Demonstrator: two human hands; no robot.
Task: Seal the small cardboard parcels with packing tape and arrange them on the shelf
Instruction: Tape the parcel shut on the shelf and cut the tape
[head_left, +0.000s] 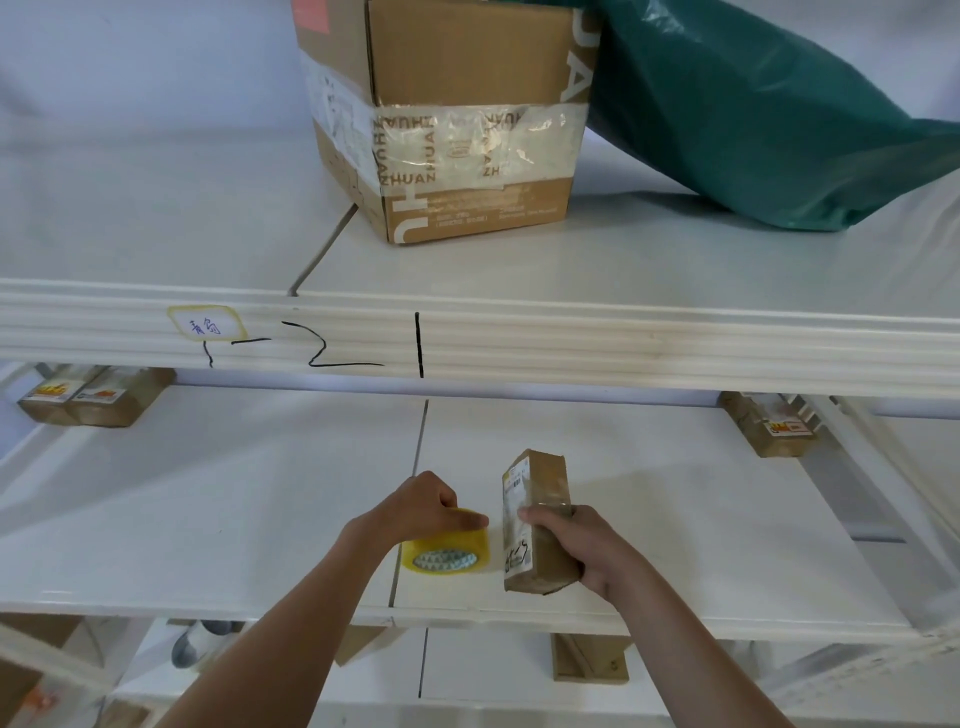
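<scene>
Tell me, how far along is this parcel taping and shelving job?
Partly done, it seems. Two small parcels already sit at the back left of the middle shelf, and another parcel at the back right. In hand: the right hand grips a parcel that already shows tape, while the left hand holds the tape roll on the shelf. Left: finishing this parcel and placing it.

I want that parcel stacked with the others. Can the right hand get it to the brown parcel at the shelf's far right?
Probably yes: bare white shelf lies between the right hand, gripping its small brown cardboard parcel, and that far-right parcel.
</scene>
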